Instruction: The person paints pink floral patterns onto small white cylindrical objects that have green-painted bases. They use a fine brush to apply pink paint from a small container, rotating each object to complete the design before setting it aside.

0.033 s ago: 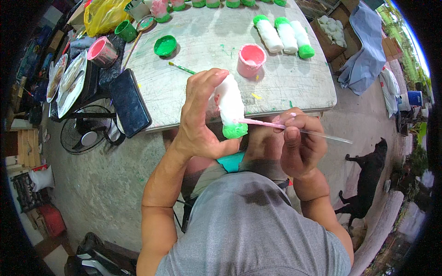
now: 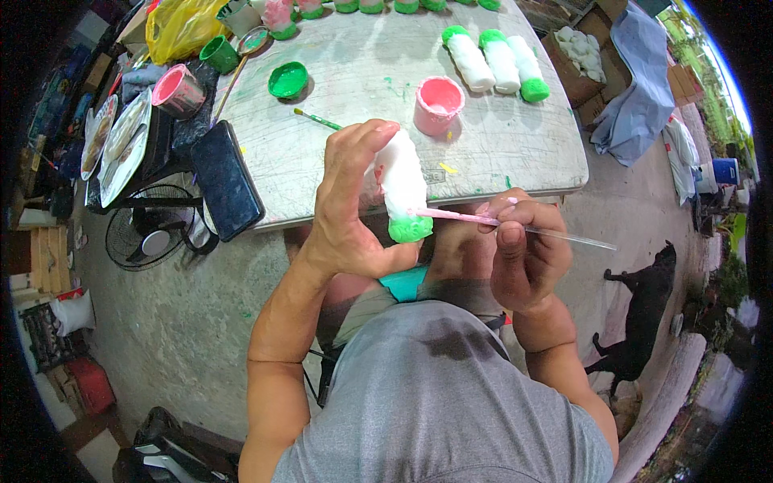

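Note:
Between the thumb and fingers of my left hand [image 2: 350,201] is a white cylinder-like piece [image 2: 403,173] with a green end [image 2: 411,229] pointing down toward me. A pink smear shows on its left side, close to my fingers. My right hand [image 2: 530,249] pinches a thin paintbrush [image 2: 459,216] with a clear handle and a pink-coated front part. The brush tip touches the piece just above the green band. Beyond my hands, a tub of pink paint [image 2: 440,106] stands on the white table [image 2: 362,72].
Several similar white-and-green pieces [image 2: 501,66] lie at the table's far right, with more along its far edge. A green paint lid [image 2: 288,80], another brush [image 2: 318,119] and a phone [image 2: 227,181] are to the left. A fan [image 2: 153,233] and a black dog [image 2: 640,322] are on the floor.
The brush tip sits very slightly farther left on the piece. Both hands otherwise keep their places.

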The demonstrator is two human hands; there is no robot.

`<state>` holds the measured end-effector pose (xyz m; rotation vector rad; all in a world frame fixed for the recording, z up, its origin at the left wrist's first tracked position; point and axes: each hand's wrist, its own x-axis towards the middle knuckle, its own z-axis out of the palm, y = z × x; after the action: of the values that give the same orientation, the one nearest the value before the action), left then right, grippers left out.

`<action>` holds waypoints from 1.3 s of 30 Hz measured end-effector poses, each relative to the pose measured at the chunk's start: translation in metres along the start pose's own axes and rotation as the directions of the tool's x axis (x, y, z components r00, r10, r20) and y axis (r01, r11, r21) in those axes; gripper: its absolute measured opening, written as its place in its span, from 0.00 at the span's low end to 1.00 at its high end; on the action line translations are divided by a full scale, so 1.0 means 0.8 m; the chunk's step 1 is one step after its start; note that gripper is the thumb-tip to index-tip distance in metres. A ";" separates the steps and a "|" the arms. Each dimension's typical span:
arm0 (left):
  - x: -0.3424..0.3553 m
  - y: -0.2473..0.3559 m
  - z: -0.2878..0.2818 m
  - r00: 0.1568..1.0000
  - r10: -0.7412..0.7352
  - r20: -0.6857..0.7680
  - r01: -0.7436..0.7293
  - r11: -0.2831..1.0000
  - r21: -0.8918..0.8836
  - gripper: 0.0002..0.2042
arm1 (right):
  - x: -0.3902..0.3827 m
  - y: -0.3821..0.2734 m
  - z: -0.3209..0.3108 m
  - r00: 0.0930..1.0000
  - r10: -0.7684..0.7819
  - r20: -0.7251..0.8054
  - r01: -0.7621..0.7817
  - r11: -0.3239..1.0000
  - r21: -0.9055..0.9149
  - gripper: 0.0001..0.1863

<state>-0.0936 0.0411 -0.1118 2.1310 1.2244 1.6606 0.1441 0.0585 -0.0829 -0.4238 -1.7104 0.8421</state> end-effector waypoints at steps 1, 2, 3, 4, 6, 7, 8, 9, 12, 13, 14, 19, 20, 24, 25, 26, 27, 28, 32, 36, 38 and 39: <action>0.000 0.000 0.001 1.000 0.000 -0.005 -0.001 1.000 -0.002 0.51 | -0.001 -0.002 0.002 1.000 0.011 -0.012 -0.011 1.000 0.018 0.04; 0.000 0.001 0.001 1.000 0.001 -0.010 -0.001 1.000 -0.004 0.51 | -0.001 -0.003 0.003 0.999 0.023 -0.024 -0.022 0.999 0.036 0.04; 0.001 0.002 0.002 1.000 0.002 -0.015 -0.002 1.000 -0.006 0.51 | -0.002 -0.003 0.005 1.000 0.019 -0.025 -0.018 0.999 0.041 0.04; 0.001 0.002 0.001 1.000 0.001 -0.010 -0.001 1.000 -0.008 0.51 | -0.002 -0.003 0.008 1.000 0.014 -0.026 -0.013 0.999 0.048 0.04; 0.002 0.003 -0.001 1.000 0.001 -0.001 -0.001 1.000 -0.011 0.51 | -0.002 -0.002 0.010 0.999 0.013 -0.033 -0.011 0.999 0.051 0.04; 0.001 0.002 -0.001 1.000 0.010 -0.010 -0.010 1.000 -0.011 0.51 | -0.002 -0.001 0.010 0.999 0.014 -0.036 -0.012 0.999 0.050 0.04; 0.000 0.000 0.001 1.000 0.019 -0.018 -0.019 1.000 -0.011 0.51 | -0.002 -0.001 0.011 0.999 0.015 -0.039 -0.013 0.999 0.048 0.04; 0.000 -0.002 0.002 0.999 0.028 -0.027 -0.029 1.000 -0.012 0.51 | -0.003 -0.001 0.010 0.998 0.035 -0.045 -0.033 0.998 0.060 0.04; 0.000 -0.001 0.000 1.000 0.012 -0.008 -0.012 1.000 -0.002 0.52 | -0.004 -0.001 0.005 0.997 0.060 -0.045 -0.056 0.995 0.087 0.04; 0.000 -0.001 0.000 1.000 0.015 -0.004 -0.015 1.000 -0.002 0.52 | -0.004 0.001 0.006 0.999 0.039 -0.032 -0.036 0.995 0.091 0.04; 0.001 -0.001 -0.001 1.000 0.018 0.001 -0.018 1.000 -0.003 0.53 | -0.004 0.002 0.006 1.000 0.018 -0.019 -0.017 0.995 0.094 0.04; -0.003 -0.003 0.004 0.999 0.004 -0.042 -0.007 0.997 -0.081 0.56 | -0.004 0.005 0.004 0.996 0.045 -0.071 -0.038 0.995 0.090 0.04; -0.005 -0.004 0.005 0.999 0.003 -0.051 -0.008 0.996 -0.092 0.56 | -0.003 0.002 0.004 0.993 0.072 -0.095 -0.062 0.993 0.103 0.03; -0.004 -0.001 0.004 0.999 -0.029 -0.032 0.025 0.995 -0.102 0.57 | -0.003 -0.004 0.007 0.996 0.077 -0.049 -0.070 0.989 0.131 0.03; -0.004 -0.003 0.006 0.999 -0.018 -0.037 0.013 0.993 -0.114 0.57 | -0.003 -0.003 0.010 0.997 0.070 -0.041 -0.065 0.991 0.120 0.02; -0.005 -0.005 0.007 0.999 -0.007 -0.043 0.001 0.992 -0.126 0.57 | -0.003 -0.002 0.011 0.997 0.063 -0.033 -0.060 0.992 0.109 0.02; -0.005 -0.006 0.008 0.999 0.004 -0.049 -0.011 0.990 -0.138 0.57 | -0.003 -0.001 0.012 0.998 0.050 -0.040 -0.046 0.994 0.103 0.03; -0.004 -0.005 0.007 0.999 0.006 -0.039 -0.011 0.991 -0.131 0.57 | -0.002 0.001 0.012 0.998 0.037 -0.047 -0.032 0.995 0.097 0.03; -0.006 0.001 0.003 0.999 -0.044 -0.012 0.042 0.993 -0.107 0.58 | 0.001 -0.005 0.004 0.999 0.042 -0.010 -0.041 0.998 0.039 0.03; -0.010 -0.010 0.016 0.990 -0.016 -0.137 -0.017 0.971 -0.238 0.58 | -0.002 0.003 0.007 0.994 -0.001 -0.113 0.010 0.997 0.074 0.04; -0.009 -0.008 0.015 0.992 -0.014 -0.123 -0.018 0.965 -0.260 0.58 | -0.004 0.007 0.007 0.982 0.022 -0.188 -0.002 0.994 0.106 0.04; -0.008 -0.008 0.015 0.993 -0.014 -0.116 -0.019 0.962 -0.272 0.57 | -0.004 0.009 0.008 0.981 0.009 -0.193 0.013 0.994 0.111 0.04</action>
<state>-0.0866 0.0447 -0.1241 1.8954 0.9544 1.8566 0.1378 0.0589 -0.0909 -0.4136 -1.4775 0.8624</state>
